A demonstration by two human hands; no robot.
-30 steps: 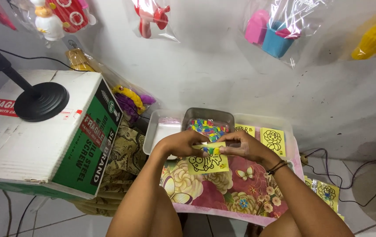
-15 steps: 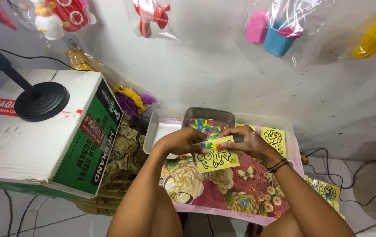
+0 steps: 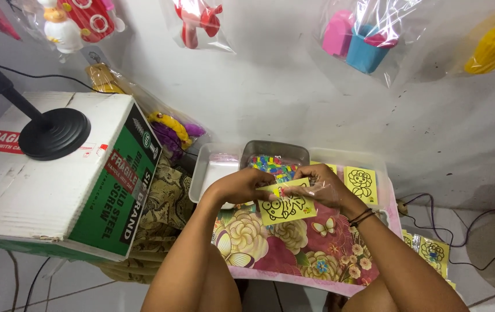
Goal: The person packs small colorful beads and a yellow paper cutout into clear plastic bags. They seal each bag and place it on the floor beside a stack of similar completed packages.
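Observation:
A yellow card with a black line drawing is held over the flowered table cover. My left hand pinches its upper left edge. My right hand grips its upper right edge together with a clear plastic sleeve that wraps part of the hand. Just behind the hands sits a grey tray filled with small multicoloured pieces. Whether the card is inside the sleeve cannot be told.
A clear tray lies left of the grey one. Another yellow drawing card lies at the back right, more on the floor at right. A big cardboard box with a black stand base stands left. Bagged toys hang on the wall.
The yellow card has shifted slightly left and down between my hands, and the right hand has drawn in closer over its top edge.

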